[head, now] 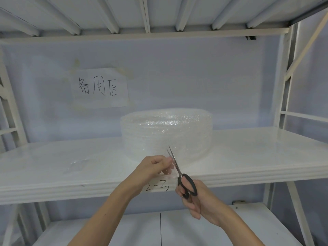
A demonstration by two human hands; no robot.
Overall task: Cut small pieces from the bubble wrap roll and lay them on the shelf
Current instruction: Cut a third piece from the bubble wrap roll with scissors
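A large clear bubble wrap roll (166,132) stands on end in the middle of the white shelf (248,157). Its loose end hangs toward the shelf's front edge. My left hand (154,167) pinches that loose end just left of the cut line. My right hand (197,199) grips black-handled scissors (184,181), whose nearly closed blades point up and away through the wrap beside my left fingers. A small cut piece of bubble wrap (76,165) lies flat on the shelf to the left.
A paper sign (100,87) with handwritten characters is taped to the back wall. The shelf's front edge carries a handwritten label (157,187). Metal uprights (284,86) frame the right side, a lower shelf (177,228) lies beneath, and the upper shelf's ribs run overhead.
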